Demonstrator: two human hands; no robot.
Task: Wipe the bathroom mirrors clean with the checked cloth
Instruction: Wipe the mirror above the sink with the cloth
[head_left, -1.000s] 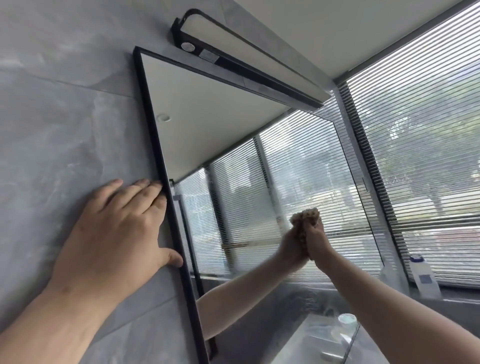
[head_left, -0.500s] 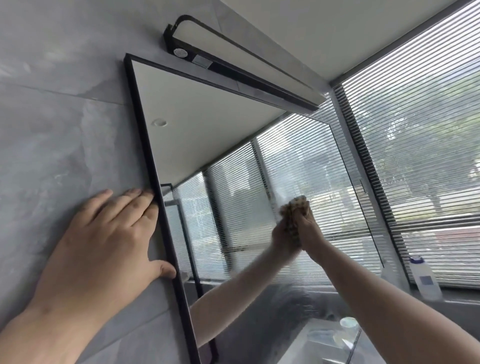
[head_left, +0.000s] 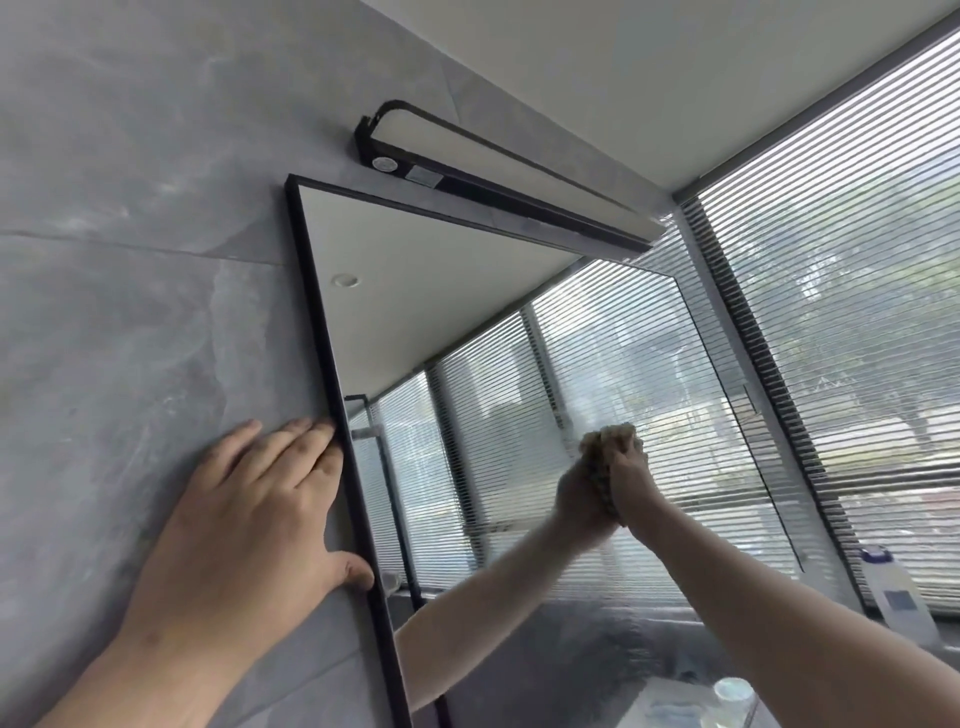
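A black-framed mirror (head_left: 467, 322) hangs on the grey stone wall. My right hand (head_left: 631, 480) grips the bunched tan checked cloth (head_left: 615, 434) and presses it against the glass near the mirror's middle right; only the cloth's top shows above my fingers. The reflection of that hand and arm meets it in the glass. My left hand (head_left: 244, 525) lies flat on the wall with straight fingers, its fingertips and thumb touching the mirror's left frame edge.
A black bar lamp (head_left: 498, 182) is mounted just above the mirror. Windows with slatted blinds (head_left: 841, 312) fill the right side. A white plastic bottle (head_left: 898, 592) stands on the sill at the lower right. A small cup (head_left: 732, 693) sits below.
The view has tilted up, so more wall and ceiling show above the lamp. My right hand with the cloth has slid slightly left on the glass. My left hand stays on the wall.
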